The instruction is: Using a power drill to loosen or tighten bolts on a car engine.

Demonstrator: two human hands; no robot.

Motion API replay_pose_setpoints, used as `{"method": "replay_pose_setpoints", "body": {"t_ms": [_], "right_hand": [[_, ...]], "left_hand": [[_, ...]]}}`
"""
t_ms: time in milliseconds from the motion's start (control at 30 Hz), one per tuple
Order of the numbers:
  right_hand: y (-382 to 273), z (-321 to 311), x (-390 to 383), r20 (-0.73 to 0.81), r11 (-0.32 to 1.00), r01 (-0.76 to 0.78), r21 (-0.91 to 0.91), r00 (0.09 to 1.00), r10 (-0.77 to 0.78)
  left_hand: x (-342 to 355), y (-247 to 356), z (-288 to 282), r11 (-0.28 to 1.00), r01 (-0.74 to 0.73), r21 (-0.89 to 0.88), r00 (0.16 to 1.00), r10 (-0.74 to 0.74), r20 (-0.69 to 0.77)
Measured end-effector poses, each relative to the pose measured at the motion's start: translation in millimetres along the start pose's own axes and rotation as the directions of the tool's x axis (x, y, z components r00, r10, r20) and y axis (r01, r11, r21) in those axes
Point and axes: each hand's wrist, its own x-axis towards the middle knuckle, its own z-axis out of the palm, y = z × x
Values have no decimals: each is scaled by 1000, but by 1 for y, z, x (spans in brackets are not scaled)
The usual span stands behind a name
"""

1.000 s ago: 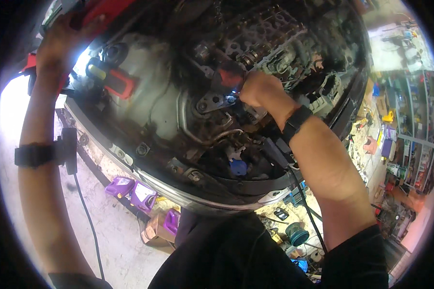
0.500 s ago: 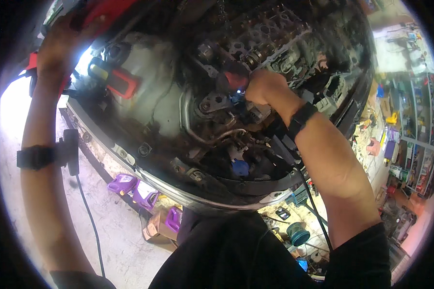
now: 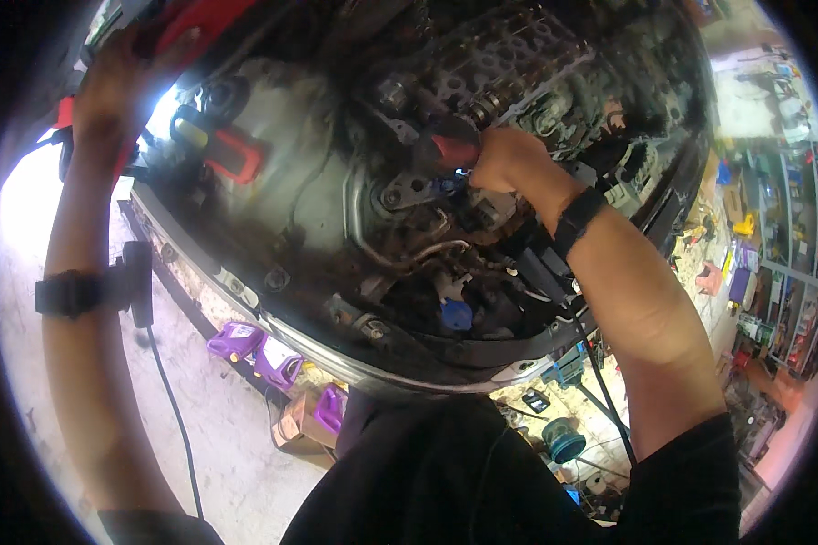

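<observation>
My left hand (image 3: pixel 109 95) is raised at the upper left, its fingers at a long red object (image 3: pixel 204 23) whose kind I cannot make out; a fingertip lies along it and the grip is partly hidden. Deep in the engine bay, my right hand (image 3: pixel 509 163) is closed around a red and black power tool (image 3: pixel 450 147). A small light glows on the tool beside my fingers. The tool's working end is hidden. Just beyond it lies the opened engine top (image 3: pixel 500 68), with its row of round bores and metal parts.
A red and yellow tool-like item (image 3: pixel 234 156) lies left in the bay, beside a bright light. A bent metal pipe (image 3: pixel 354 218) and a blue cap (image 3: pixel 456 314) sit nearer. Purple jugs (image 3: pixel 277 361) and a cardboard box (image 3: pixel 304 427) stand below the bumper. Shelves (image 3: pixel 791 245) line the right.
The engine bay has shifted slightly in view. My right hand and the power tool have turned a little, so more of the tool's red side shows. My left hand stays in place.
</observation>
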Motion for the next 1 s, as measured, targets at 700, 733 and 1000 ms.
{"method": "replay_pose_setpoints", "body": {"t_ms": [700,733,1000], "right_hand": [[34,20,-20,-66,990,131,50,990,-127],[39,31,-14,-39,995,92,34,995,-90],[5,25,-15,25,997,-63,50,998,62]], "left_hand": [[1,-11,1,997,5,80,999,-1,-51],[-3,20,-11,993,33,115,999,-36,31],[-24,40,-15,966,146,211,989,-143,-30]]}}
